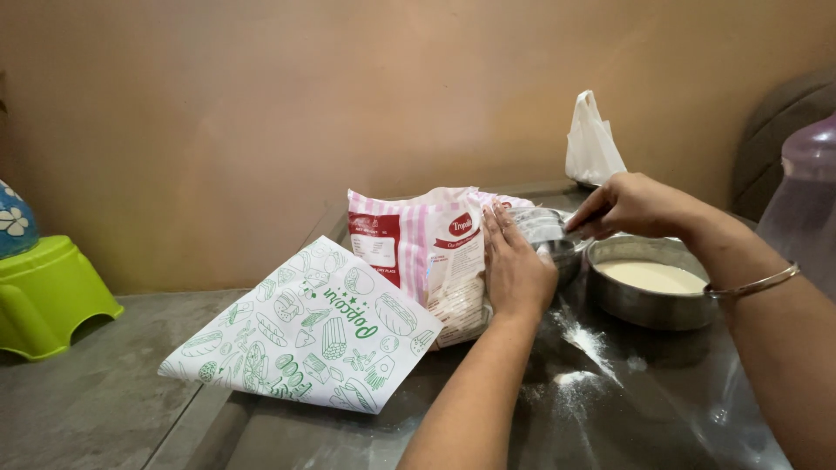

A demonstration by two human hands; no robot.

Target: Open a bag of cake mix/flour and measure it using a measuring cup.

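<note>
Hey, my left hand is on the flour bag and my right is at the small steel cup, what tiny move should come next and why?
Probably tip the bag a little more upright with the left hand. It leans toward the small steel cup that the right hand reaches into, and white powder already lies spilled on the counter beside the steel bowl.

A plain tan wall (261,104) is seen at the far side. A dark grey counter (96,409) is spread below it, and a green plastic stool (48,296) is set at the left.
</note>
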